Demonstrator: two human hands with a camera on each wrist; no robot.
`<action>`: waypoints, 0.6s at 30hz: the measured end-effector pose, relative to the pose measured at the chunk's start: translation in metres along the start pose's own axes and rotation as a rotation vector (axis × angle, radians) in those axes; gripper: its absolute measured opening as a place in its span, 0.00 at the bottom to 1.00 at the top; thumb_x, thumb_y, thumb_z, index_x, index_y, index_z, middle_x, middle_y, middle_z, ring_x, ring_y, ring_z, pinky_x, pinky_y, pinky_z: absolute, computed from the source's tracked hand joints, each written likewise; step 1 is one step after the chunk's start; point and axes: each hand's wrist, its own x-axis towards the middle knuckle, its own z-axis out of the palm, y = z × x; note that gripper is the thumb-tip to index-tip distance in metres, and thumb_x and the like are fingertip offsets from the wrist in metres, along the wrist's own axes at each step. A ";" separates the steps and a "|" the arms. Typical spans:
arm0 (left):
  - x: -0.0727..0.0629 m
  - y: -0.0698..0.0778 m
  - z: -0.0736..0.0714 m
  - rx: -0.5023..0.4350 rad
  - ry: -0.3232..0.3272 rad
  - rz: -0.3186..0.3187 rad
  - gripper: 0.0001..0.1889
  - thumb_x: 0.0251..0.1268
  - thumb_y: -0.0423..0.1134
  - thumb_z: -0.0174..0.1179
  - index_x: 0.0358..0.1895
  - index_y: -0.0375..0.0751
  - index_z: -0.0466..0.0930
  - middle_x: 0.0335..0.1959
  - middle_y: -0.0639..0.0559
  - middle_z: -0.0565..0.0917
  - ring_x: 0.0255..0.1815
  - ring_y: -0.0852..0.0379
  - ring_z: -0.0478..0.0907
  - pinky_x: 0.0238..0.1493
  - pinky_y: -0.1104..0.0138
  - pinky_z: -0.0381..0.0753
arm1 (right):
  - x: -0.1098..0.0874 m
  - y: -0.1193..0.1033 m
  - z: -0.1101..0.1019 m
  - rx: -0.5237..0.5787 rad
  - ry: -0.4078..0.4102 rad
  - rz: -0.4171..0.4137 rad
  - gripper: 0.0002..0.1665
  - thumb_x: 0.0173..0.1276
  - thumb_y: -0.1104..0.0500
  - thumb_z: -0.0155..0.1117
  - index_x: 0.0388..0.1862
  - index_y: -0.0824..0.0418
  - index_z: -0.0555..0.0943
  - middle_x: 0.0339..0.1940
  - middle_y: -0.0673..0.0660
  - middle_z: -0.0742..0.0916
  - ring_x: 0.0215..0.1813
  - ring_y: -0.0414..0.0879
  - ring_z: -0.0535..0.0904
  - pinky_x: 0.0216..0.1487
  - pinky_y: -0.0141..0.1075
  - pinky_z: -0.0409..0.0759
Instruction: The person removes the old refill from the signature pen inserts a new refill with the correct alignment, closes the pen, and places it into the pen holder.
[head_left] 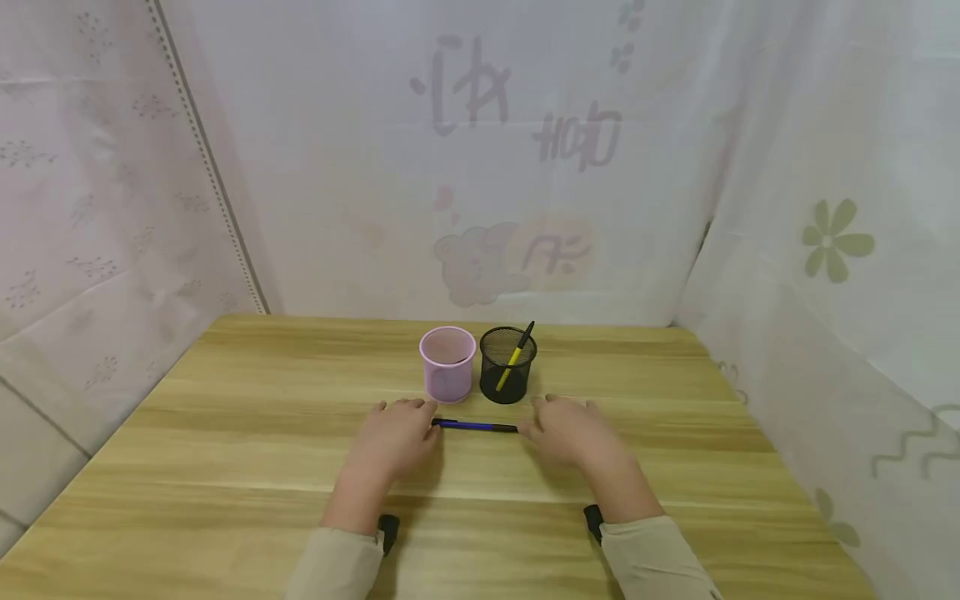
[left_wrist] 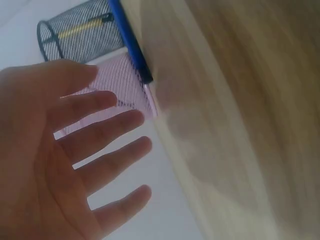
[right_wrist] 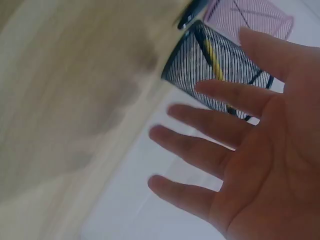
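A blue pen with black ends lies crosswise on the table between the two hands. My left hand hovers by its left end, and in the left wrist view the fingers are spread and hold nothing. At the pen's other end is my right hand, its fingers likewise apart with nothing in them in the right wrist view. Behind the pen stand a pink mesh pen cup and, beside it, a black mesh pen cup. A yellow and black pen leans inside the black cup. Something thin and dark shows inside the pink one.
The wood-grain table extends to both sides of the hands. White patterned cloth hangs behind it and along the sides. A black wrist device sits at the left sleeve, another at the right.
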 end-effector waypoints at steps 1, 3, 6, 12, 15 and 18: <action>0.001 0.002 0.000 0.019 0.013 0.018 0.17 0.79 0.46 0.60 0.63 0.43 0.84 0.60 0.45 0.89 0.66 0.41 0.84 0.71 0.38 0.76 | 0.001 -0.002 0.002 -0.017 0.004 -0.022 0.32 0.82 0.46 0.61 0.72 0.67 0.78 0.69 0.67 0.84 0.73 0.65 0.80 0.74 0.68 0.71; 0.003 0.006 0.002 0.056 0.043 0.055 0.10 0.76 0.43 0.63 0.53 0.44 0.85 0.51 0.47 0.92 0.56 0.42 0.88 0.62 0.42 0.82 | 0.003 -0.005 0.006 -0.049 0.020 -0.060 0.22 0.79 0.51 0.66 0.62 0.64 0.84 0.59 0.62 0.90 0.63 0.62 0.86 0.65 0.63 0.81; 0.005 0.014 0.006 0.107 0.084 0.104 0.03 0.72 0.40 0.66 0.42 0.46 0.85 0.40 0.49 0.92 0.45 0.43 0.90 0.48 0.47 0.86 | 0.008 -0.012 0.015 -0.088 0.051 -0.111 0.09 0.75 0.56 0.70 0.48 0.59 0.87 0.45 0.58 0.92 0.52 0.57 0.90 0.52 0.56 0.87; 0.011 0.026 0.012 0.171 0.091 0.156 0.03 0.72 0.38 0.66 0.37 0.46 0.85 0.36 0.50 0.90 0.38 0.45 0.88 0.41 0.49 0.86 | 0.017 -0.020 0.029 -0.114 0.117 -0.165 0.05 0.71 0.59 0.74 0.37 0.58 0.86 0.36 0.57 0.88 0.44 0.54 0.88 0.44 0.54 0.87; 0.013 0.028 0.012 0.167 0.075 0.149 0.03 0.72 0.38 0.65 0.38 0.46 0.85 0.38 0.50 0.90 0.40 0.45 0.88 0.41 0.48 0.85 | 0.019 -0.023 0.030 -0.127 0.118 -0.163 0.07 0.70 0.59 0.76 0.35 0.58 0.85 0.35 0.55 0.86 0.43 0.52 0.86 0.42 0.53 0.86; 0.011 0.030 0.008 0.150 0.065 0.139 0.02 0.72 0.36 0.65 0.38 0.47 0.86 0.39 0.50 0.90 0.43 0.46 0.88 0.42 0.48 0.84 | 0.020 -0.024 0.031 -0.142 0.104 -0.167 0.09 0.70 0.57 0.76 0.34 0.56 0.82 0.32 0.54 0.86 0.40 0.51 0.86 0.41 0.51 0.86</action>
